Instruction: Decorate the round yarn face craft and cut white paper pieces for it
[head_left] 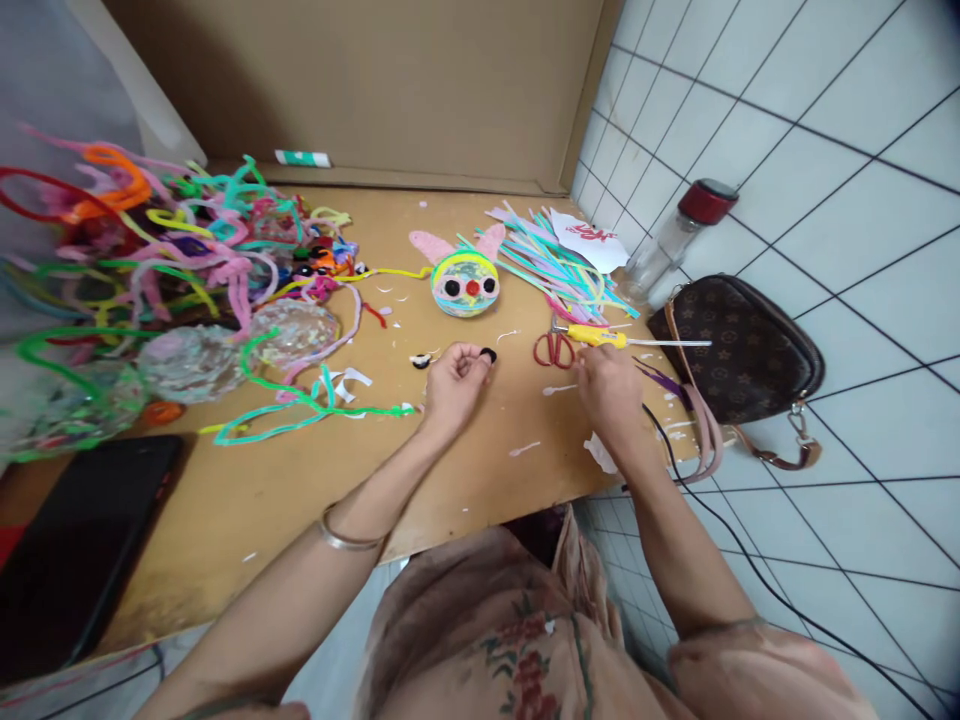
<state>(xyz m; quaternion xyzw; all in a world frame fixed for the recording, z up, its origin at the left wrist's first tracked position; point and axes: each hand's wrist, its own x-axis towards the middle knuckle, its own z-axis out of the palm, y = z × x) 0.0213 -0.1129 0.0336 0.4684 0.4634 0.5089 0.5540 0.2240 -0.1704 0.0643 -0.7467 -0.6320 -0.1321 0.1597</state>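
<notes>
My left hand (454, 388) pinches a small black round piece (488, 355) between thumb and fingers, above the middle of the table. My right hand (609, 388) is closed around the handle of a yellow glue gun (598, 336). The gun's nozzle points left, and a white glue stick juts from its back end. Beyond my hands rests a round decorated ball (466, 284) with pink ears, black eyes and a red nose. Red-handled scissors (553, 350) lie beside the gun's nozzle. A small black and white piece (421, 361) lies left of my left hand.
Colourful pipe cleaners (187, 250) and clear balls (191, 362) crowd the left side. More pipe cleaner strips (551, 265) lie at the back right. A bottle (679, 235) and brown handbag (739, 345) stand right; a black phone (82, 550) lies front left. A cord (739, 540) trails right.
</notes>
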